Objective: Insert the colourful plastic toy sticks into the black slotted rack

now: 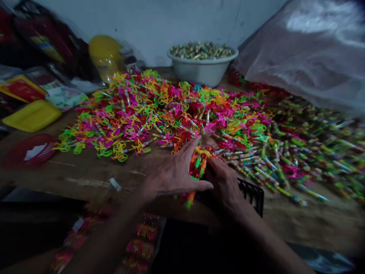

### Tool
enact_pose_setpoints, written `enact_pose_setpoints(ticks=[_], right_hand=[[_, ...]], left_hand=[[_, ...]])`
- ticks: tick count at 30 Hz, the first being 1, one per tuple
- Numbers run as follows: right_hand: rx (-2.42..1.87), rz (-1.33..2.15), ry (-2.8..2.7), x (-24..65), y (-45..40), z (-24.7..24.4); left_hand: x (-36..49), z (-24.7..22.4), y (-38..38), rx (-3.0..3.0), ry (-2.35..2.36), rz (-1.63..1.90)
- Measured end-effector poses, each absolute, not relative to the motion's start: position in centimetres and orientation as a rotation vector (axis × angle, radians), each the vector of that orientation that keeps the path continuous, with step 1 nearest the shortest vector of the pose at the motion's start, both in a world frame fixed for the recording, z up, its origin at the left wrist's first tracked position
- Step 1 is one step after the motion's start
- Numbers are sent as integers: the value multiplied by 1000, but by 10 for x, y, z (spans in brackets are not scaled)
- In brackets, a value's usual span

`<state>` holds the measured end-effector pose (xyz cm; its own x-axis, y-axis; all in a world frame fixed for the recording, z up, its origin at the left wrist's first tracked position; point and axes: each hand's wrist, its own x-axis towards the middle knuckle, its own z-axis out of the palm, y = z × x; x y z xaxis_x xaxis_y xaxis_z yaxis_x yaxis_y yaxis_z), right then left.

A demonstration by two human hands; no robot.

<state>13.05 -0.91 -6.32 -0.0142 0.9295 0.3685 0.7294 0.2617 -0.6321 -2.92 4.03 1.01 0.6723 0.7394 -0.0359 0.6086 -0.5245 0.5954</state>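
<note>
My left hand [178, 169] curves around the left side of a bundle of small plastic toys [199, 163] in orange, green, yellow and red. Its thumb stretches across the near side and its index finger points up along the far side. Close against the bundle's right side is my right hand [225, 180], with curled fingers whose tips are hidden. More orange and green toy pieces [190, 199] show below my left hand. A black slatted plastic tray [253, 196] lies beneath and beside my right hand. Just beyond both hands spreads a heap of bright plastic toys [159, 110].
Patterned candy-like tubes [273, 171] lie scattered to the right. A white basin [199, 70] full of small pieces stands by the wall, near a large translucent bag [308, 53]. At left are a yellow scoop-like item [32, 116] and a red lid-like item [17, 156]. Packed toys [142, 247] sit below the table edge.
</note>
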Motion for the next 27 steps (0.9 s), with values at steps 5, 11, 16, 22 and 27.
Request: enact_pose_setpoints(ticks=[5,11,16,22,27], right_hand=[[-1412,380,-1772,147,-13,-52],[-1415,239,-1720,166,-7,-40],[-1441,299,-1677,157,-8,-46],[-1366,341,-1834,158,4,-44],[-1427,356,-2065,183,37,-16]], left_hand=[[-37,15,39,2071,1006,365],[-57,0,65,1359,873,530],[-58,-32,71,1352,846,620],[-51,-46,72,1381,747,698],[-52,-49,69,1368,756,682]])
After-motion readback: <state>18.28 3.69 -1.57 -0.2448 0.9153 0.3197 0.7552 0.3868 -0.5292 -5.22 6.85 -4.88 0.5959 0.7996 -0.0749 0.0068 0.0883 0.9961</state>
